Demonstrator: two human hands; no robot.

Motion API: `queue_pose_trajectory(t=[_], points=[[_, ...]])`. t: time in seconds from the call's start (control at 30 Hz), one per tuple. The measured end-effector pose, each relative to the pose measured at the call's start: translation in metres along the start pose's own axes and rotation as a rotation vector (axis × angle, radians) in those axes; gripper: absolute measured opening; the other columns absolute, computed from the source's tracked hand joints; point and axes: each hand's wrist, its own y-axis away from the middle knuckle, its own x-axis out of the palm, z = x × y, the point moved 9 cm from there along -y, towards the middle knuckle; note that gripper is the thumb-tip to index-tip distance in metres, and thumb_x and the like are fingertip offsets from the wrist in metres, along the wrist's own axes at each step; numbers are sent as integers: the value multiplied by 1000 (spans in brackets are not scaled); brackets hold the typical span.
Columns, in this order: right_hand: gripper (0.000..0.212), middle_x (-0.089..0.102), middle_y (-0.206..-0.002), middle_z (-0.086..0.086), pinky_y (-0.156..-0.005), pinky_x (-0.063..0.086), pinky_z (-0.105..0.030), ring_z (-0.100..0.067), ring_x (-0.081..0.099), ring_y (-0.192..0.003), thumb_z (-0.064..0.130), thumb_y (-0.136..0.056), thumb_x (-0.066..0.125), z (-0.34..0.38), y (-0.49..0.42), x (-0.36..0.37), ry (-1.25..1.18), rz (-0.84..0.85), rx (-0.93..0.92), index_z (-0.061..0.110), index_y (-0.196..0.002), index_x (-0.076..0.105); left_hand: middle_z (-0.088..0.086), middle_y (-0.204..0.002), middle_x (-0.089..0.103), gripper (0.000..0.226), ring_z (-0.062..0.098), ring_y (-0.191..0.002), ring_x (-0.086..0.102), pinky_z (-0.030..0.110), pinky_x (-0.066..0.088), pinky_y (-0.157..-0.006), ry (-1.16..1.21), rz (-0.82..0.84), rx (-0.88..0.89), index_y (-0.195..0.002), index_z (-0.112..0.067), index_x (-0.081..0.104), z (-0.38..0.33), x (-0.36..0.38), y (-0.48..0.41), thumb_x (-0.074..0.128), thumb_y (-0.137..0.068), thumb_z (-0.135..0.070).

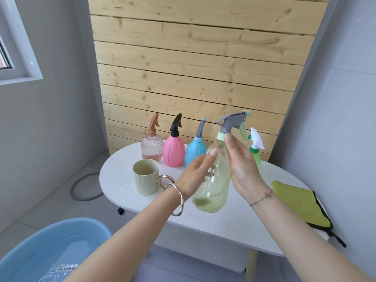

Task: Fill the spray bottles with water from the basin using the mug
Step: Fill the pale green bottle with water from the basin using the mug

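Note:
A clear yellow-green spray bottle (pixel 213 192) with a grey trigger head (pixel 231 122) leans to the right over the white oval table (pixel 234 220). My left hand (pixel 195 176) holds its body from the left, thumb in front and fingers showing through the plastic behind. My right hand (pixel 242 165) lies flat against its right side, fingers straight up to the pale green collar. The cream mug (pixel 145 177) stands to the left with a gold ring handle. The blue basin (pixel 50 251), holding water, sits on the floor at the lower left.
Along the table's back stand a ribbed pink-clear bottle (pixel 152 147), a pink bottle (pixel 173 152), a blue bottle (pixel 194 151) and a green bottle with a white head (pixel 256 153). A green cloth (pixel 299 204) lies at the table's right end. A wooden slat panel rises behind.

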Motion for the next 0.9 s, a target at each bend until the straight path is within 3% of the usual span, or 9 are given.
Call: queue_pose_trajectory(t=[0.07, 0.2, 0.3, 0.37, 0.47, 0.63, 0.77, 0.8, 0.9], points=[[30, 70, -84, 2, -75, 54, -26, -10, 65, -77, 40, -82, 59, 2, 0, 2, -6, -3, 4, 17, -98, 69, -8, -99, 66, 62, 0, -81, 64, 20, 51, -80, 48, -12, -5, -113, -20, 56, -1, -1, 0, 51, -78, -71], [29, 72, -79, 4, -61, 55, -28, -9, 69, -73, 41, -83, 57, 1, -2, 1, -12, 25, 70, 15, -91, 68, -9, -117, 67, 54, 8, -107, 64, 38, 50, -99, 150, 145, -120, -123, -35, 57, 8, 10, -1, 39, -87, -71], [27, 72, -78, 5, -63, 54, -26, -8, 69, -73, 38, -85, 56, 1, -2, -1, -31, 8, 50, 15, -93, 67, -19, -119, 54, 47, -10, -91, 53, 23, 46, -84, 41, 88, -76, -123, -39, 50, 1, 8, 2, 25, -94, -66], [26, 72, -77, 4, -64, 54, -25, -8, 69, -71, 36, -87, 55, 2, -2, -1, -43, -6, 35, 14, -94, 67, -7, -115, 58, 62, -1, -87, 57, 26, 47, -84, 2, -14, -9, -121, -30, 50, -2, 3, 1, 41, -81, -77], [22, 72, -77, 6, -63, 55, -23, -7, 68, -69, 35, -89, 55, 4, -4, 0, -24, -6, 27, 17, -94, 68, 0, -103, 66, 69, 4, -82, 65, 28, 49, -82, -10, -71, 69, -109, -17, 54, -5, -5, -1, 60, -66, -70], [31, 72, -81, 3, -65, 53, -27, -10, 66, -72, 39, -90, 52, -2, -6, -4, -2, -4, 60, 13, -97, 68, -17, -120, 55, 45, 5, -115, 52, 32, 45, -101, -31, 80, -54, -115, -37, 51, 9, 3, -3, 35, -89, -71], [31, 71, -86, 3, -67, 50, -32, -13, 65, -71, 41, -95, 49, -9, -5, -4, 2, -19, 86, 17, -96, 69, -16, -103, 57, 27, -6, -89, 54, 5, 45, -71, -7, 39, 8, -105, -39, 50, 4, 5, 0, 44, -92, -61], [31, 71, -90, 2, -68, 50, -34, -15, 65, -72, 42, -94, 50, -11, -5, -4, 5, -23, 89, 16, -98, 68, -11, -99, 58, 30, -4, -84, 54, 6, 46, -70, -1, 26, 22, -101, -35, 51, 2, 5, 1, 45, -91, -62], [37, 70, -101, -1, -72, 52, -37, -17, 65, -75, 46, -83, 60, -12, -4, -4, 17, -32, 85, 16, -103, 63, 0, -100, 58, 69, 12, -89, 58, 29, 51, -82, 2, 16, 36, -111, -19, 50, 6, 5, -2, 47, -72, -76]])
